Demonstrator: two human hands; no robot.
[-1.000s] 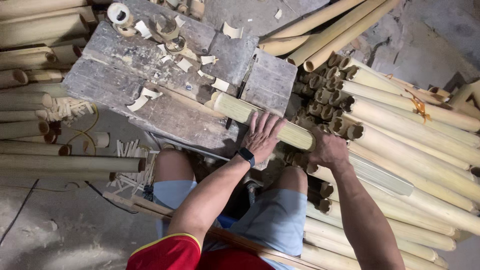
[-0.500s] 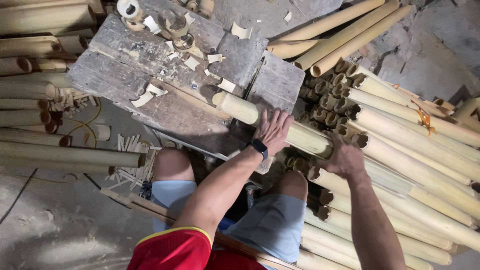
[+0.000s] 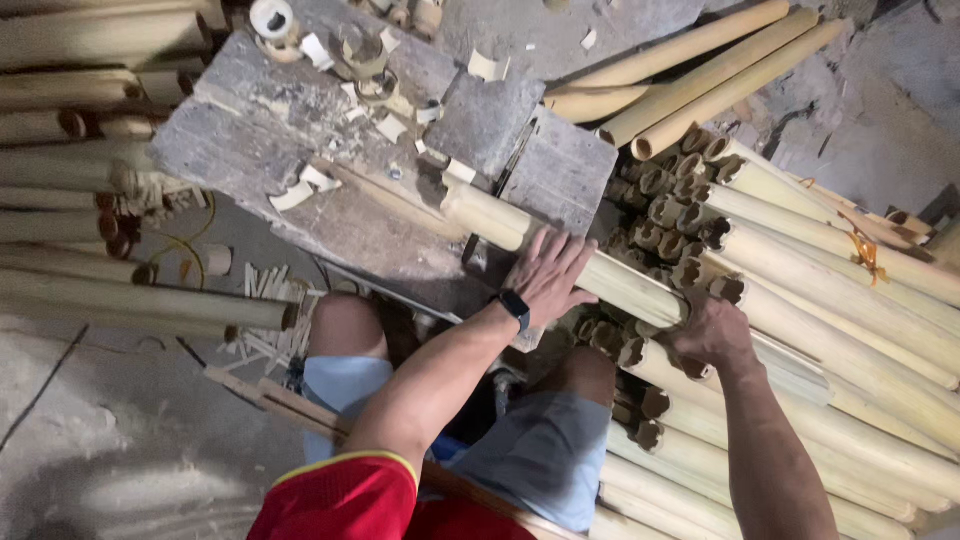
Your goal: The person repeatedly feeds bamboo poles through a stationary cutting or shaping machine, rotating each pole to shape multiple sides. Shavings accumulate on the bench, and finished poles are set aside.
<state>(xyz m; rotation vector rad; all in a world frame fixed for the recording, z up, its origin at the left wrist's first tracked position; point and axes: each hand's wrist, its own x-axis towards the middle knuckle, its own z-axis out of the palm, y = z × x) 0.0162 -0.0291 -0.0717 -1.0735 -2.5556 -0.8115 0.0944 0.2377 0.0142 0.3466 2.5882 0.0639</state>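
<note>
A pale bamboo pole (image 3: 490,213) lies across the worn grey wooden work table (image 3: 280,170), its cut end over the table's middle. My left hand (image 3: 550,270), with a dark watch on the wrist, rests flat on top of the pole with fingers spread. My right hand (image 3: 712,328) is closed around the same pole further right, at the edge of the stacked bamboo (image 3: 830,270). A dark slot (image 3: 500,185) runs through the table beside the pole.
Short bamboo rings and offcuts (image 3: 365,65) litter the table's far side. Long bamboo poles (image 3: 90,300) lie at left on the concrete floor, more (image 3: 700,70) at the back right. Thin bamboo splints (image 3: 265,335) sit by my left knee.
The pole has slid leftward and further onto the table. My left hand stays on top of it and my right hand keeps its grip.
</note>
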